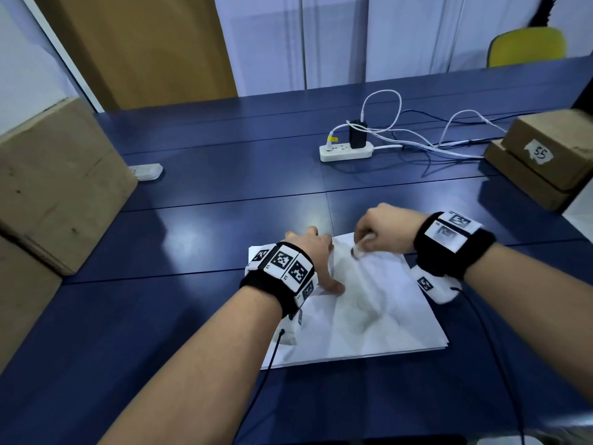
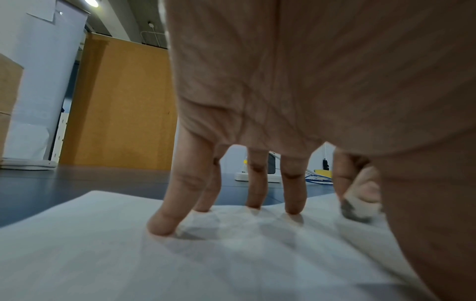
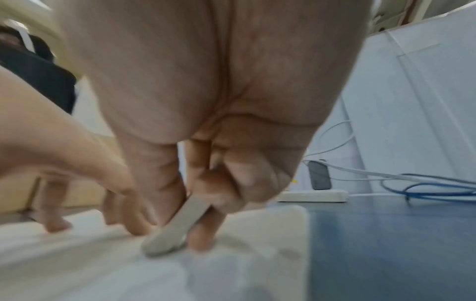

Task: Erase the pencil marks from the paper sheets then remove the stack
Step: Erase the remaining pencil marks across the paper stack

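- Far of the work area: a white power strip with a black charger plugged in, white and blue cables trailing right toward two stacked cardboard boxes, the upper one labelled "55".
- At the left edge: a large cardboard box, with a second white power strip just beside its far corner.
- Behind the tabletop: a yellow chair back at far right, a brown panel and pale walls.
- Paper stack lying flat near the centre of the dark blue tabletop, long axis running near-to-far and turned slightly so the far end leans left; top sheet creased, faint marks hard to read.
- Left hand spread on the far-left part of the stack, fingers straight, tips pressing the top sheet.
- Right hand over the far edge of the stack, grip narrow, thumb and fingers pinching a white eraser.
- Eraser tilted, smudged grey lower end touching the paper just right of the left hand, long axis slanting down toward the left.
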